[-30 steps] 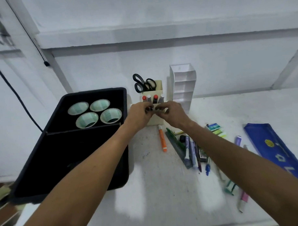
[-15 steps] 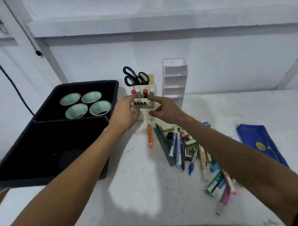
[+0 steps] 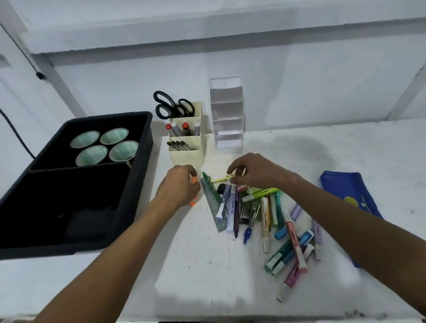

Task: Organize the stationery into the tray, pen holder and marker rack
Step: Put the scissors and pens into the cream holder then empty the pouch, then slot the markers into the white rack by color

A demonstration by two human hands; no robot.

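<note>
My left hand (image 3: 180,186) is curled round an orange marker (image 3: 192,203) that lies on the white table just below the cream pen holder (image 3: 186,158). My right hand (image 3: 255,172) hangs over the top of a pile of pens and highlighters (image 3: 264,220), its finger and thumb pinching the end of a yellow pen (image 3: 218,179). The pen holder has scissors (image 3: 172,107) and several markers in it. A clear marker rack (image 3: 227,117) stands to its right. The black tray (image 3: 144,149) sits at the left.
Several rolls of tape (image 3: 104,147) fill the tray's far compartment. A green ruler (image 3: 214,204) lies at the pile's left edge. A blue pouch (image 3: 346,193) lies at the right. A wall is close behind the holder and rack.
Both hands have left the pen holder and come down toward me to the loose stationery. The left now grips the orange marker, and the right is at the yellow pen.
</note>
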